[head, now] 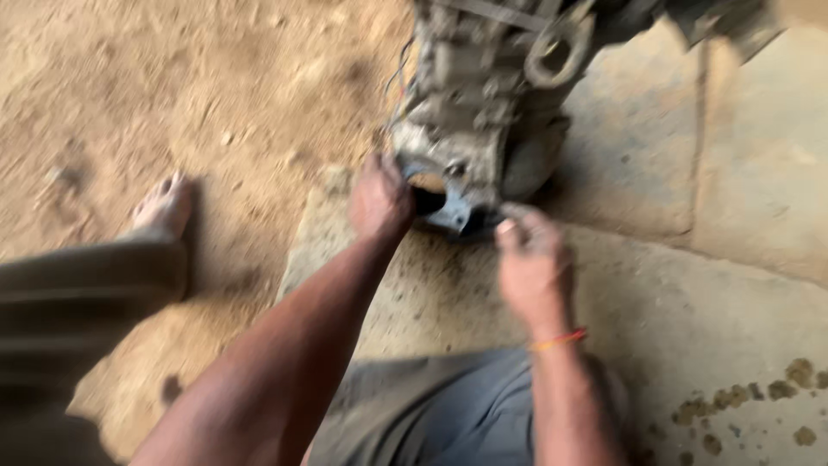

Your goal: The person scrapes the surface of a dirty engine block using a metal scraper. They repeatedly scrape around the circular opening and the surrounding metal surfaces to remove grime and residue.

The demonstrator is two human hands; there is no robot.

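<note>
A dirty grey metal machine housing (pixel 483 112) stands on a concrete slab (pixel 690 319) at the top middle of the blurred head view. My left hand (pixel 378 200) grips its lower left edge beside a round opening (pixel 429 183). My right hand (pixel 533 263), with an orange thread on the wrist, has its fingers curled against the lower rim of the housing; what they pinch is too blurred to tell.
Sandy dirt ground (pixel 172 86) lies to the left. A bare foot (pixel 164 207) and a trouser leg (pixel 86 289) reach in from the left. Grey cloth (pixel 448 414) covers my lap. A metal ring (pixel 556 47) hangs on the housing. Dark stains (pixel 750 397) spot the slab at lower right.
</note>
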